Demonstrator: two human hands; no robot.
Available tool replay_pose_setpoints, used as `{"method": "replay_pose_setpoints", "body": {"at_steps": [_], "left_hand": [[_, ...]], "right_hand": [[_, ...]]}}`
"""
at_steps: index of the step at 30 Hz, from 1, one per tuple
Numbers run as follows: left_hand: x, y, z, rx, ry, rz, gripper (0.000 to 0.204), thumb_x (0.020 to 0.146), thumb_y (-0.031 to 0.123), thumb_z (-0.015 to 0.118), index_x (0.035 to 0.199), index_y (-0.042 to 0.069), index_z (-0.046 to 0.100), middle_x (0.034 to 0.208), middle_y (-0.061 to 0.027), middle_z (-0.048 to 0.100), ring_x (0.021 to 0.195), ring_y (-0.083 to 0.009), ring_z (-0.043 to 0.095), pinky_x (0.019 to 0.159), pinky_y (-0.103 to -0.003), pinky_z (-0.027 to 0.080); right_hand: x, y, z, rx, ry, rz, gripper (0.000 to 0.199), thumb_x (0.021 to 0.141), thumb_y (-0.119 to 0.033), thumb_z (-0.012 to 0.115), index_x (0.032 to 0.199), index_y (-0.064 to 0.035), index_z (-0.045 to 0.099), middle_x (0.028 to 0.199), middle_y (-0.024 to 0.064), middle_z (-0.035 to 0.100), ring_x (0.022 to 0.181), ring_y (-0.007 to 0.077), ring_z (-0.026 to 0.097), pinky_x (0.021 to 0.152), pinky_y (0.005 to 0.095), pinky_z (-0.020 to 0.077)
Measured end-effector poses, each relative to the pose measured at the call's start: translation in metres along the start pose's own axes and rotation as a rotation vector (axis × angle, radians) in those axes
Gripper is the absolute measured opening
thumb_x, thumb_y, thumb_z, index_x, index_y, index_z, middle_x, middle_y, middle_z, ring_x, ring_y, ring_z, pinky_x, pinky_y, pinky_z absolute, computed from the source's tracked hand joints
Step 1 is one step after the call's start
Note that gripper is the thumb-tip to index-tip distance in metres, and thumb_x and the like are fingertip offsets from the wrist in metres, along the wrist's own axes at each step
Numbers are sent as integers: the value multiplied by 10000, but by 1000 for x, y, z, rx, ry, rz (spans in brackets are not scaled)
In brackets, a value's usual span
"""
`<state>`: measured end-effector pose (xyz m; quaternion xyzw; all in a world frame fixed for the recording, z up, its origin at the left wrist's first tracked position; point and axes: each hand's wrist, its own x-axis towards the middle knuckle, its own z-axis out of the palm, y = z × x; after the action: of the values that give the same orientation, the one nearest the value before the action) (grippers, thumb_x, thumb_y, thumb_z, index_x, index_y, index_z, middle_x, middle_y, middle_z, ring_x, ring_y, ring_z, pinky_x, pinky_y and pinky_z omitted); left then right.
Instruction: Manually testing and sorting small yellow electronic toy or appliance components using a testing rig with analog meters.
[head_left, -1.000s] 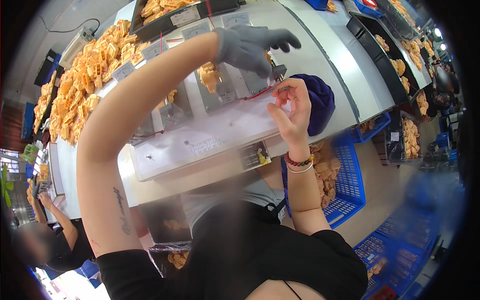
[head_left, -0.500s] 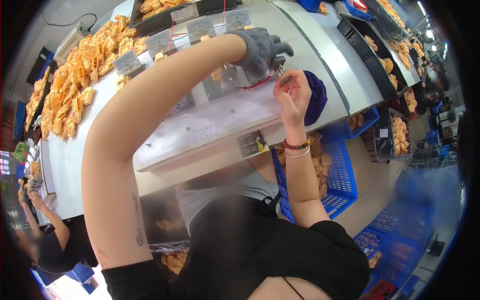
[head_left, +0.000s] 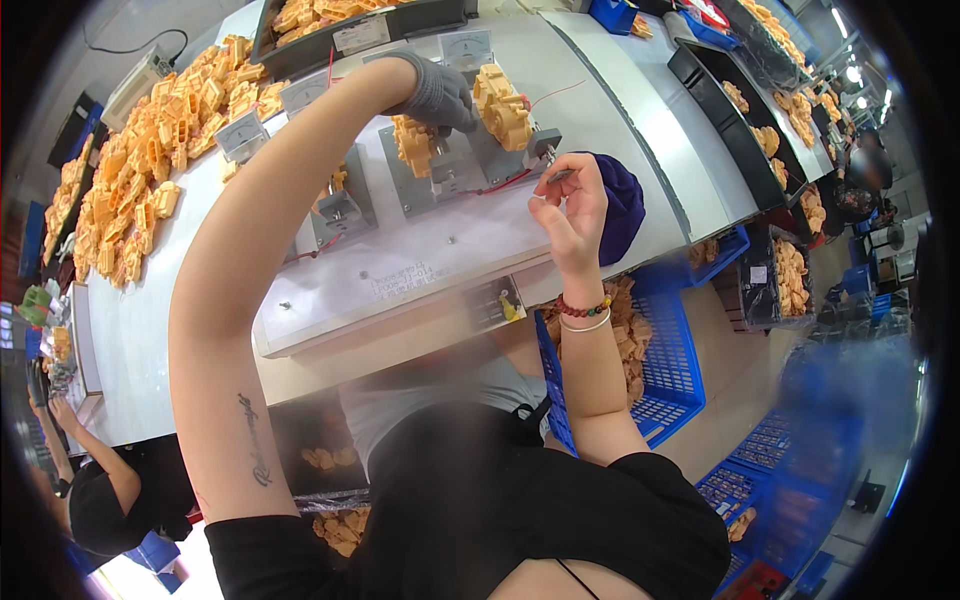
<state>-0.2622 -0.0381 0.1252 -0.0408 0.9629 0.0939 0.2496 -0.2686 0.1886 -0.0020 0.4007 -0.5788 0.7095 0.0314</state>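
Note:
My left hand point(head_left: 437, 92), in a grey glove, is over the row of test fixtures. Its fingers stretch out and bend slightly downward, beside an orange-yellow plastic housing point(head_left: 412, 146); its thumb is hidden. Another such housing point(head_left: 502, 108) stands on the rightmost fixture point(head_left: 515, 157), with a thin red wire running from it. My bare right hand point(head_left: 578, 212) is at that fixture's metal rod end point(head_left: 550, 152). Its thumb and fingers are curled together around something small and dark that I cannot make out. Against the back of this hand lies a dark purple cloth item point(head_left: 622, 208).
Loose housings point(head_left: 150, 160) are heaped at the left. Panel meters point(head_left: 466, 50) line the back of the fixtures. Black trays point(head_left: 725, 100) stand at the right. A blue basket point(head_left: 675, 375) of parts is below the table edge. Another person's arms point(head_left: 95, 440) show at far left.
My left hand has moved left from the rightmost fixture, uncovering the housing there. My right hand stays by the rod end, its fingers slightly shifted. The view has shifted a little.

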Motion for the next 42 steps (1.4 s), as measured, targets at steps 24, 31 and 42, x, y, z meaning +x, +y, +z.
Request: {"method": "replay_pose_setpoints", "body": {"at_steps": [24, 31, 42], "left_hand": [[-210, -30, 259, -292, 1354, -578, 102, 784, 45, 673, 866, 2, 631, 848, -112, 602, 780, -250, 577, 692, -337, 471], [-183, -36, 258, -241, 1300, -540, 132, 778, 17, 702, 745, 12, 573, 715, -68, 516, 627, -200, 472, 573, -313, 392], [-186, -25, 244, -131, 1363, -451, 179, 640, 10, 720, 657, 88, 560, 705, -53, 556, 674, -250, 528, 643, -365, 435]], "right_hand": [[-19, 5, -18, -687, -12, -135, 94, 624, -52, 655, 627, -54, 561, 537, 37, 444, 495, 193, 392, 486, 306, 300], [-21, 7, -13, -681, 33, -102, 53, 656, -54, 632, 657, -36, 582, 538, 41, 419, 499, 175, 377, 475, 292, 278], [-25, -20, 9, -763, 10, -167, 106, 698, -81, 675, 787, -69, 618, 611, 35, 467, 548, 195, 435, 535, 315, 328]]}}
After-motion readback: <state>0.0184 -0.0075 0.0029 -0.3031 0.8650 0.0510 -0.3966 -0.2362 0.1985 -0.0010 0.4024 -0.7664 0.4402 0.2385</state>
